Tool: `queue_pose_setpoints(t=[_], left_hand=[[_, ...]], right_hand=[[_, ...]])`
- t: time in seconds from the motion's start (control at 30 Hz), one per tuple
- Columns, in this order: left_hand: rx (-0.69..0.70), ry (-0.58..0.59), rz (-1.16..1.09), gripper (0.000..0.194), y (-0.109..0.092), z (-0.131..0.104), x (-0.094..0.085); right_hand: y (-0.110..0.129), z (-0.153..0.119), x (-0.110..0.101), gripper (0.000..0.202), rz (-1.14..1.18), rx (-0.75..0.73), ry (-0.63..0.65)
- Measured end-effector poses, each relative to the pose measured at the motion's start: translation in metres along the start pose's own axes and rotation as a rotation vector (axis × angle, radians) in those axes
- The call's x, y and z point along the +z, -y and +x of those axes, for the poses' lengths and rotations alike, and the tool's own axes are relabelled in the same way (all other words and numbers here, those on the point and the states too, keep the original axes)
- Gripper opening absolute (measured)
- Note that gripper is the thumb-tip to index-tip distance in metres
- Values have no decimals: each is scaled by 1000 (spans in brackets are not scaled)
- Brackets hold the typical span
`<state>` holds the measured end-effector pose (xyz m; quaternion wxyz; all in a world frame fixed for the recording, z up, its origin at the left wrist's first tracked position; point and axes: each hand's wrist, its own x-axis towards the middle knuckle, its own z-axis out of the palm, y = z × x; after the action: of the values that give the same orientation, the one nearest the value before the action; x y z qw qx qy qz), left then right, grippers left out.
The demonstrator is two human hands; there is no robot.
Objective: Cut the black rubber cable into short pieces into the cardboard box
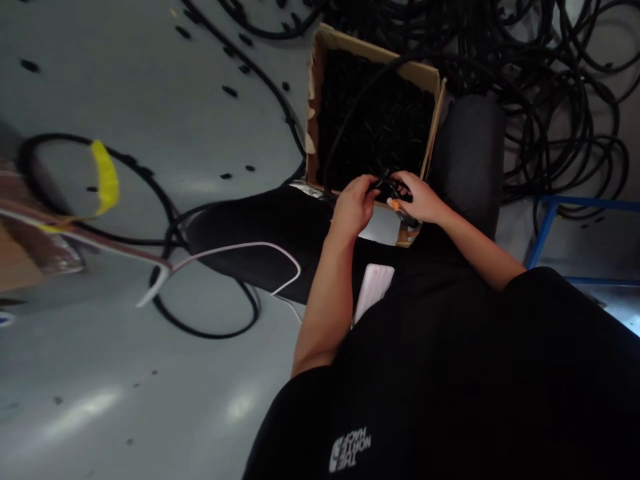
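Both of my hands meet over the near edge of a cardboard box (437,127), which is filled with short black pieces (375,127). My left hand (354,203) is closed, its fingers pinching a black cable; the held part is dark and partly hidden. Close beside it, my right hand (419,199) curls around a black hand tool with an orange part (395,205). The tool's kind is not clear, and its working end is lost against the dark contents. A black cable (357,100) arches over the box and drops toward my left hand.
Coils of black cable (565,113) lie at the upper right, near a blue frame (543,233). More cable loops (215,335) and scattered black bits (230,91) lie on the floor at left. A white cord (240,246) crosses my leg. A pale phone-like object (374,287) rests at my lap.
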<state>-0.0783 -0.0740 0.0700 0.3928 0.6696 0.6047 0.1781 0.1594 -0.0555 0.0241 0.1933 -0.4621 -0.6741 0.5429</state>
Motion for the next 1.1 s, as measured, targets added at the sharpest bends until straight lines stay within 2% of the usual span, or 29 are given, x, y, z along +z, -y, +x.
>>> queue_pose_setpoints(t=[0.07,0.17,0.23,0.37,0.5,0.6,0.7,0.83,0.97,1.1], left_hand=[[14,17,-17,31,4,-1,1],[29,-28,-38,29,16,-2,3],[17,-86,-53,39,25,-3,6],[18,-190,-136,70,39,-4,17],[40,-262,-215,76,36,-2,22],[51,-202,-259,78,27,0,18],[79,-73,-319,80,20,-2,10],[68,80,-436,73,20,-6,-3],[27,103,-569,73,18,-9,-16],[-58,98,-688,76,6,-14,-26]], right_hand=[[5,0,1,63,-10,0,-20],[16,-3,-2,63,-24,19,-33],[23,-5,-5,58,-51,5,-33],[30,-8,-7,48,-121,-63,-23],[34,-9,-4,46,-174,-55,-12],[36,-8,-3,47,-189,-47,-25],[35,-7,-5,47,-203,-126,-31],[33,-9,-7,49,-124,-186,13],[34,-11,-12,47,-12,-144,65],[31,-12,-17,45,84,-122,135]])
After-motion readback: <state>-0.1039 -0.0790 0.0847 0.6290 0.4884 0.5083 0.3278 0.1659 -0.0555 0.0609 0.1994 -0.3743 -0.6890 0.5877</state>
